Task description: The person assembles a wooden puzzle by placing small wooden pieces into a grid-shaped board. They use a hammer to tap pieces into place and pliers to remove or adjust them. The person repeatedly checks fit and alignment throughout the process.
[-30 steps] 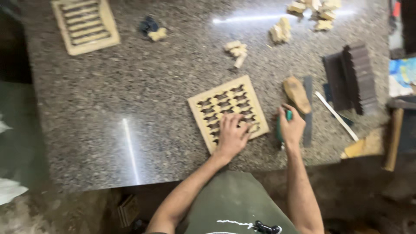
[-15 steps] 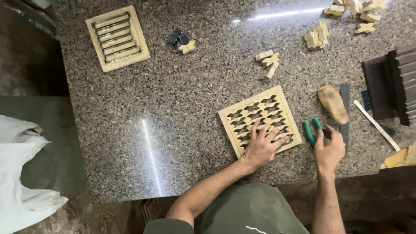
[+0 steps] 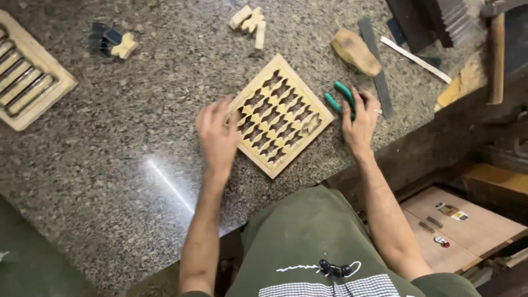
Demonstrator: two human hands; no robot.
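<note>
A square pale-wood lattice panel (image 3: 280, 115) with rows of cut-out shapes lies flat on the speckled granite worktop (image 3: 137, 165). My left hand (image 3: 217, 135) rests at the panel's left corner, fingers spread and blurred, touching its edge. My right hand (image 3: 360, 118) sits just right of the panel, closed around green-handled pliers (image 3: 340, 99) that lie against the worktop. Both forearms reach up from the bottom of the view.
A slatted wooden frame (image 3: 27, 82) lies far left. Small wood offcuts (image 3: 250, 22) and a dark clip with a wood piece (image 3: 113, 44) sit at the back. A wooden block (image 3: 356, 52), a metal strip (image 3: 374, 66) and dark stacked pieces (image 3: 434, 19) crowd the right.
My left hand has slid off the panel's middle to its left corner. The right hand stays on the green pliers. The camera has moved closer and tilted.
</note>
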